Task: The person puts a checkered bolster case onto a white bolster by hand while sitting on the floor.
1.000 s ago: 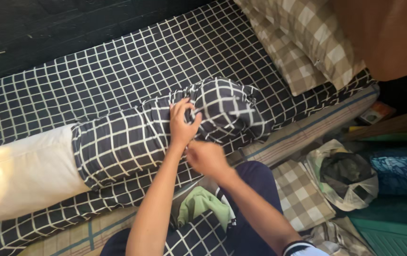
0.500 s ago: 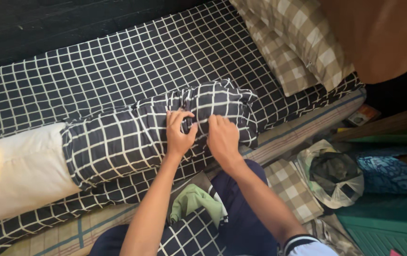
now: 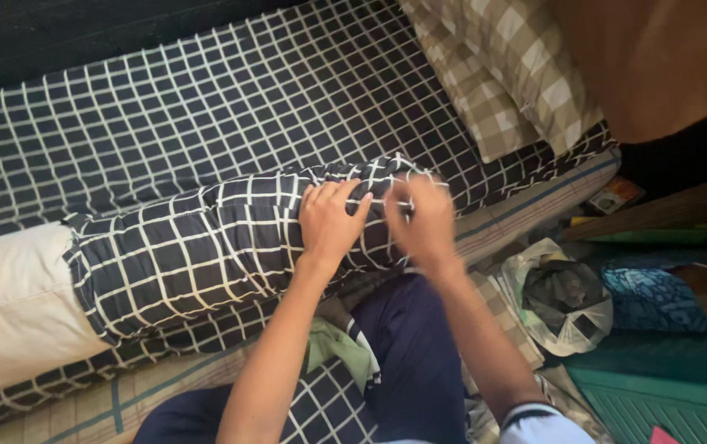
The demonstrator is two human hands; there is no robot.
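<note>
A long cylindrical bolster pillow [image 3: 205,255] lies lengthwise along the near edge of the bed [image 3: 205,107], which is spread with a dark sheet crossed by thin white grid lines. The bolster is partly sheathed in a dark fabric cover with the same white grid [image 3: 197,247]; its far-left end pokes out bare and cream-coloured [image 3: 8,304], so the cover appears pulled on from the right end only part of the way — a judgement from how the cloth bunches at that edge.

Both hands sit on the right end of the bolster, where the cover closes. The left hand [image 3: 329,222] lies palm-down on top of the bolster, fingers spread moderately and curved over the cloth, pressing it flat rather than gripping; it seems placed to steady the roll. The right hand [image 3: 421,222], just right of it, has its fingers drawn together in a narrow pinch on the gathered cover at the bolster's tip — the motion blur makes it hard to tell exactly what sits between the fingertips.

Beyond the bolster's right end rests a beige-and-cream checked pillow [image 3: 501,82]. Below and right of the bolster, on the floor, lies a crumpled translucent plastic bag holding something dark [image 3: 559,296]. Near the bolster's underside, on the person's lap, sits a bunched green cloth [image 3: 337,349].
</note>
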